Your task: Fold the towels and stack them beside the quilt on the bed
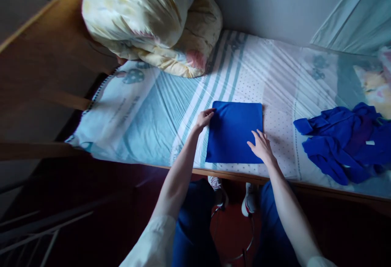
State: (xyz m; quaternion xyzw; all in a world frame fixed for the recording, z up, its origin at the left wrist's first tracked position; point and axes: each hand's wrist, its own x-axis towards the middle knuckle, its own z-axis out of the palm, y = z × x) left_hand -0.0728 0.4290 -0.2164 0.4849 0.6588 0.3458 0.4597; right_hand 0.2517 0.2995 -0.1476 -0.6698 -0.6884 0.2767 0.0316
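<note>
A flat blue square of cloth [233, 134] lies smooth on the bed, close to its front edge. At the cloth's upper left edge is my left hand [205, 119], its fingers pressed together at the border; whether they grip the fabric is hard to tell. My right hand [259, 144] rests over the lower right part of the cloth, fingers spread and holding nothing. Further right, a crumpled blue garment [345, 142] with a small white label lies on the sheet.
The patterned sheet [174, 108] covers the bed. A bundled yellow quilt [146, 10] sits at the back left, near a wooden bed end [51, 55]. A cushion with a cat print [374, 87] is at the far right. A wooden rail runs along the front.
</note>
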